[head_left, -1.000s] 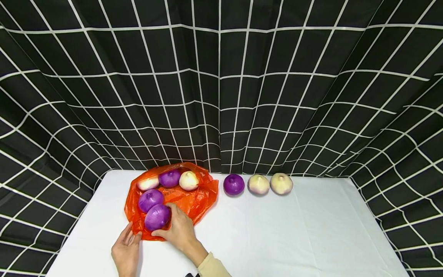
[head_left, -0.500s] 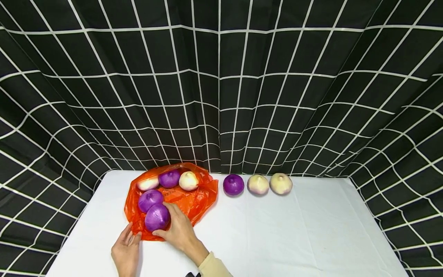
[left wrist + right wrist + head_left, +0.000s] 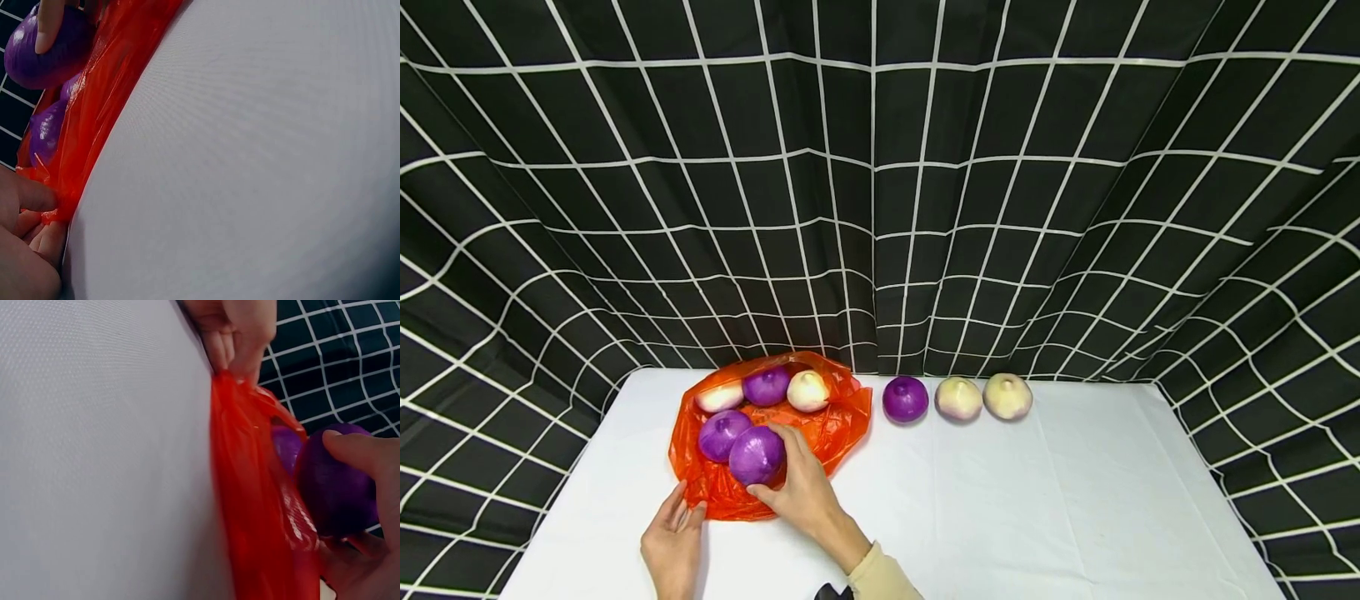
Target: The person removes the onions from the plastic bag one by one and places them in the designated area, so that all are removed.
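A purple onion point(image 3: 756, 456) is gripped between the thumb and fingers of my right hand point(image 3: 805, 492), above the red plastic bag point(image 3: 722, 496). My left hand point(image 3: 673, 540) pinches the bag's near left edge; the left wrist view shows its thumb and fingers on the red film point(image 3: 65, 197). In the bag lie another purple onion point(image 3: 721, 435) just left of the held one, a second purple onion point(image 3: 766, 385) at the back, and two pale onions, one at the left point(image 3: 721, 397) and one at the right point(image 3: 808, 391). The right wrist view shows the held onion point(image 3: 334, 487) beside the bag opening.
Right of the bag, a purple onion point(image 3: 906, 400) and two pale onions, the nearer point(image 3: 958, 400) and the farther point(image 3: 1008, 397), stand in a row on the white tablecloth point(image 3: 1060, 500). A black curtain with white grid lines point(image 3: 925, 208) rises behind the table.
My right hand has moved slightly right and away from me, carrying the purple onion off the bag's near left part. My left hand stays on the bag's edge.
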A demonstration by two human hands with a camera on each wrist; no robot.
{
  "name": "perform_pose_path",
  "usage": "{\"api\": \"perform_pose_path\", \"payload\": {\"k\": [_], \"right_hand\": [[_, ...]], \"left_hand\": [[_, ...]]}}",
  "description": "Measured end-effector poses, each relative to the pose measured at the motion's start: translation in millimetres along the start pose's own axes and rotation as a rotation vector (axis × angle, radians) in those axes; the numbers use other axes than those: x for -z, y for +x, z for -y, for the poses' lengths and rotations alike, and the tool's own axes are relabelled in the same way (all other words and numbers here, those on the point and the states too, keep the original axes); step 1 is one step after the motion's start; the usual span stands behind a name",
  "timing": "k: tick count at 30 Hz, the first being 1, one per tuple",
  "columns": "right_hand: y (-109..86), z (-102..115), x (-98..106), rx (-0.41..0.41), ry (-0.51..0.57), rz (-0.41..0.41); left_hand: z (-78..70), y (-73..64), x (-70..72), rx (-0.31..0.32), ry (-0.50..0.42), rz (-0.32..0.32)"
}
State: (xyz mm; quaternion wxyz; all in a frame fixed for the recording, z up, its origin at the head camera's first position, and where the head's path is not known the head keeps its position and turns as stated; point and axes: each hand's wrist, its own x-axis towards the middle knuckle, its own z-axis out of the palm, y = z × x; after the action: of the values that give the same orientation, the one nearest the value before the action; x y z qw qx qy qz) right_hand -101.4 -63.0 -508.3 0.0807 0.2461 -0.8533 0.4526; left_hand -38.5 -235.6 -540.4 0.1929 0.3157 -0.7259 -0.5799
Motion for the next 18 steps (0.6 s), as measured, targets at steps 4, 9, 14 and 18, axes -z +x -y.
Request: {"api": "perform_pose_path", "payload": {"k": [4, 9, 14, 18], "right_hand": [[-0.2, -2, 8, 0.028, -0.026, -0.045], [-2.5, -6, 18, 0.007, -0.035, -0.076], [-6.0, -10, 29, -0.038, -0.013, -0.076], [-10.0, -15, 37, -0.055, -0.026, -0.081]], "left_hand": [[-0.5, 0.1, -0.7, 0.006, 0.000, 0.001], [-1.5, 0.9, -2.0, 0.024, 0.017, 0.001], [-1.1, 2.7, -2.7, 0.049, 0.030, 0.012], [0.0, 3.8, -2.3, 0.074, 0.025, 0.016]]}}
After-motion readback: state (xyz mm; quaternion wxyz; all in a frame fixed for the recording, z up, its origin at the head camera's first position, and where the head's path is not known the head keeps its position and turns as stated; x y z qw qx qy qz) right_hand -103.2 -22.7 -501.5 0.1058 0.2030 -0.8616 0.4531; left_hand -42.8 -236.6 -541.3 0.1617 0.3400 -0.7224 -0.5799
